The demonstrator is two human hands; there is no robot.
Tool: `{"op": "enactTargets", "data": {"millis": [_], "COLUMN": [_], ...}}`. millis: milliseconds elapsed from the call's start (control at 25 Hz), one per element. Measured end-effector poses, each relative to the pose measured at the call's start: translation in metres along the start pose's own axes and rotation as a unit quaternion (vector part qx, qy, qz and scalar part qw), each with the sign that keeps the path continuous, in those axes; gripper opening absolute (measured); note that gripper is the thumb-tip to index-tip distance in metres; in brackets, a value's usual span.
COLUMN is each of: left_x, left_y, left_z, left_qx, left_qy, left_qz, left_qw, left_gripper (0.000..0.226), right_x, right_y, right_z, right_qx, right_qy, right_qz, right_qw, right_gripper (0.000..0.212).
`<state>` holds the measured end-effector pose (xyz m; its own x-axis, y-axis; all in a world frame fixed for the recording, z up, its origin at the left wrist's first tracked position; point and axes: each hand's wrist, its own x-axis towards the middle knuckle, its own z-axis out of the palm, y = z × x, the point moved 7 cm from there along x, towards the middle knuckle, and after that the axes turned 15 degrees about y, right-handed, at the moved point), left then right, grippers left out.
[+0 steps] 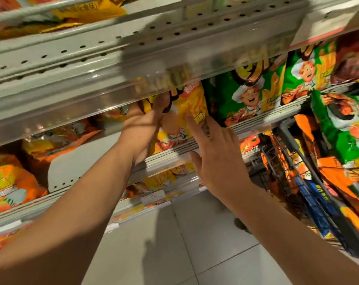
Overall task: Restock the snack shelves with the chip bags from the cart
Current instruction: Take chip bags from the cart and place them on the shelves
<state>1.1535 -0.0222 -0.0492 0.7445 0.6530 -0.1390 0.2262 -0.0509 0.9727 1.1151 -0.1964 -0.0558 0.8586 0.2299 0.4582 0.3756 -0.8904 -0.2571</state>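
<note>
A yellow chip bag (192, 105) stands upright on the middle shelf (174, 151), just under the edge of the shelf above. My left hand (143, 122) grips its left side, fingers curled round the bag's upper edge. My right hand (215, 153) lies with straight fingers against the bag's lower right front. Green chip bags (246, 93) stand right beside it on the same shelf. The wire cart (310, 182) at the right holds orange, green and blue bags.
The upper shelf's perforated deck and clear price rail (92, 83) jut out close above my hands. Orange and yellow bags (10, 188) lie on the shelf at the left. Lower shelves hold more bags. Pale floor tiles (195, 243) spread below.
</note>
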Motion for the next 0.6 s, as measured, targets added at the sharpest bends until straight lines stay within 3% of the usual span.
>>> {"op": "enactTargets", "data": {"millis": [120,200,280,320,360,400,480,600], "left_x": [0.008,0.000,-0.026,-0.042,-0.062,-0.085,-0.128,-0.178], "left_y": [0.004,0.007,0.021,0.031,0.041,0.044,0.037,0.052], "left_z": [0.013,0.011,-0.009,-0.024,-0.033,-0.033,-0.017,0.014], "left_qx": [-0.016,0.002,-0.047,-0.040,0.030,0.110,0.192,0.208], "left_qy": [-0.030,-0.056,0.003,0.029,0.044,0.023,-0.080,-0.182], "left_qz": [-0.028,-0.047,-0.068,-0.018,0.051,0.115,0.137,0.187], "left_qw": [0.999,0.997,0.997,0.999,0.997,0.987,0.969,0.943], "left_gripper": [0.029,0.023,0.019,0.005,0.018,0.040,0.062,0.068], "right_x": [0.002,0.004,-0.005,-0.014,-0.027,-0.043,-0.076,-0.124], "right_y": [-0.007,-0.014,-0.018,-0.020,-0.020,-0.018,-0.004,0.045], "right_z": [0.008,0.002,-0.022,-0.044,-0.066,-0.087,-0.128,-0.179], "right_qx": [-0.047,-0.010,0.053,0.073,0.090,0.108,0.136,0.133], "right_qy": [-0.069,-0.117,-0.143,-0.136,-0.132,-0.133,-0.132,-0.129], "right_qz": [0.025,0.058,0.133,0.160,0.181,0.197,0.229,0.319], "right_qw": [0.996,0.991,0.979,0.975,0.970,0.965,0.955,0.930], "right_gripper": [0.087,0.089,0.088,0.085,0.083,0.081,0.079,0.074]}}
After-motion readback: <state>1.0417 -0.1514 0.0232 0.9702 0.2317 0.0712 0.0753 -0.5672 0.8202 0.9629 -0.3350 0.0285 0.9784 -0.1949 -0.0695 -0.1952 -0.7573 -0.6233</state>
